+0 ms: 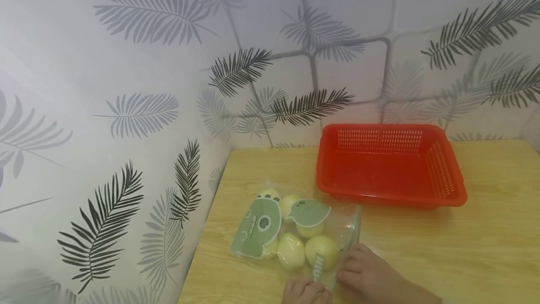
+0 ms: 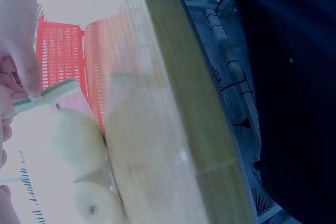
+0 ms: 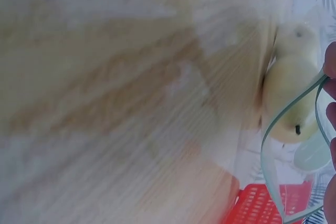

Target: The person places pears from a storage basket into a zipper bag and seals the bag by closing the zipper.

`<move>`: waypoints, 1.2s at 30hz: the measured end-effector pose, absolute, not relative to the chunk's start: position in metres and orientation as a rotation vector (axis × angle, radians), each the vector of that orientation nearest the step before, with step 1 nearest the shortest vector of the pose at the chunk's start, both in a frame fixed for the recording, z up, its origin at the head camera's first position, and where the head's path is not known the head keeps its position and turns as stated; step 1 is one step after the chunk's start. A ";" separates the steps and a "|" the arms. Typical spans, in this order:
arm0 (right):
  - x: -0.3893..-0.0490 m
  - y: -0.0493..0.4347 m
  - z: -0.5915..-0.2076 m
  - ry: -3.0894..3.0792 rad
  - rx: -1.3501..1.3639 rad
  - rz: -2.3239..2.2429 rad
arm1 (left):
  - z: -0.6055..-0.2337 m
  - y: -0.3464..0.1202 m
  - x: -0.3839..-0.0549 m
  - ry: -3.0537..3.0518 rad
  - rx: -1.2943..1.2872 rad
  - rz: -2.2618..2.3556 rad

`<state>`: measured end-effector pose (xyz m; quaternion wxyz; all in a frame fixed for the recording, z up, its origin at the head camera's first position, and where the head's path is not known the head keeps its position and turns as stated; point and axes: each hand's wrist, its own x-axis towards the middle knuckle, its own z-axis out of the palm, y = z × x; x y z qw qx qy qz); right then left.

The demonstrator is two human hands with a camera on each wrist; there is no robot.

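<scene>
A clear zip bag (image 1: 343, 224) printed with a green cartoon monster lies on the table, with several pale yellow-green pears (image 1: 291, 251) inside. My right hand (image 1: 373, 273) pinches the bag's green zip strip (image 3: 269, 135) near its right end. At the bottom of the head view, my left hand (image 1: 305, 291) has its fingers curled at the near corner of the bag, partly cut off by the frame. The right wrist view shows the zip strip bowed into a loop, the two sides of the mouth apart. A stemmed pear (image 3: 294, 100) lies just behind this mouth.
A red plastic basket (image 1: 390, 196) with perforated sides stands behind and right of the bag, nothing in it. The wood-grain table (image 1: 485, 247) meets a leaf-patterned wall (image 1: 270, 74) at the back and left. Its front edge (image 2: 173, 77) runs close to the person's dark clothing.
</scene>
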<state>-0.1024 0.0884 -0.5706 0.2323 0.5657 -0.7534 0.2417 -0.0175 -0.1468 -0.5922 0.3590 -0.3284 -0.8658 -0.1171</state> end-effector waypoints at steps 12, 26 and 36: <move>-0.129 0.098 -0.582 -2.036 1.403 0.510 | -0.589 -0.150 -0.014 -2.256 -0.911 -0.417; -0.164 0.112 -0.590 -2.143 1.243 0.422 | -0.592 -0.152 -0.015 -2.185 -0.987 -0.449; -0.181 0.118 -0.584 -2.320 1.168 0.292 | -0.596 -0.160 -0.016 -2.198 -1.108 -0.416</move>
